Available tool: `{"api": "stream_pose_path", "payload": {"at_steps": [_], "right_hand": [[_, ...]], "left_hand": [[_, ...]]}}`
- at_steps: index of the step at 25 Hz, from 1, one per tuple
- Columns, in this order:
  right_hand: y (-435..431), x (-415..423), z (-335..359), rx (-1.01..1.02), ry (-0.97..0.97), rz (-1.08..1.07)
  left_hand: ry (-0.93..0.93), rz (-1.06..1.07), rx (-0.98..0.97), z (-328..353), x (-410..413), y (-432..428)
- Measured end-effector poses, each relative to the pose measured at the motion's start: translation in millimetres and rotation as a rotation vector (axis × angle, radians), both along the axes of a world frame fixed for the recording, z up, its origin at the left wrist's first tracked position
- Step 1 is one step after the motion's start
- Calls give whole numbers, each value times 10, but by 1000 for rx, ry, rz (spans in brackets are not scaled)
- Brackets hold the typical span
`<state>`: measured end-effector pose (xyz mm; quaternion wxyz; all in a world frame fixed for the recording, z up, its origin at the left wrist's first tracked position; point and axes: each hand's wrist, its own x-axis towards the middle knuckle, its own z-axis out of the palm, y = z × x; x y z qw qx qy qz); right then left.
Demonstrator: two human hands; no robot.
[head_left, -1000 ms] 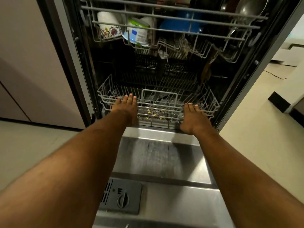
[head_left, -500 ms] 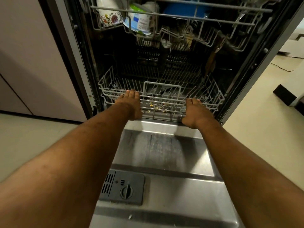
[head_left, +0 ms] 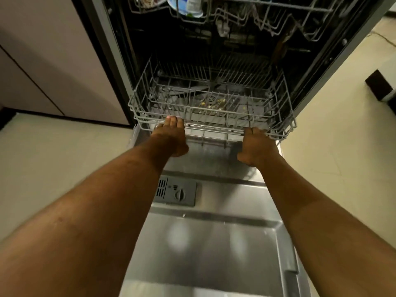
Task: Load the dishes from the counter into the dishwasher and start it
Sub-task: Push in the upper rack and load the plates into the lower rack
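Observation:
The dishwasher stands open with its steel door (head_left: 214, 243) folded down flat under my arms. The grey wire lower rack (head_left: 138, 97) holds no dishes and sticks partly out over the door. My left hand (head_left: 171, 136) grips the rack's front rim on the left, fingertips hooked over the top wire. My right hand (head_left: 256, 145) holds the front rim on the right, its fingers curled out of sight round the wires. Above, the upper rack (head_left: 267, 20) carries a blue-and-white container (head_left: 188, 7) and other items cut off by the frame.
Food scraps (head_left: 214, 102) lie on the tub floor under the rack. A grey detergent dispenser (head_left: 175, 194) with a round knob sits in the door. Pale cabinet fronts (head_left: 53, 61) stand at left. A dark box (head_left: 379, 86) sits on the floor at right.
The lower rack has slid out toward me over the door, with both hands on its front rim. My view has tilted down, cutting off most of the upper rack.

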<state>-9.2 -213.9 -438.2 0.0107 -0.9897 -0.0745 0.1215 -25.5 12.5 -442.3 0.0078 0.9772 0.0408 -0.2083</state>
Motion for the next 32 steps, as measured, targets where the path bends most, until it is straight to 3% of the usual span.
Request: {"api": "stream_pose_path", "payload": {"at_steps": [20,32], "right_hand": [[-205,-1790,265,-40,360,-13],[-310,-2650,321,-30,403,-17]], "left_hand": [[344,-61,-61,377,-1833,-125],[427,-55,-83,465,-2629,-232]]}}
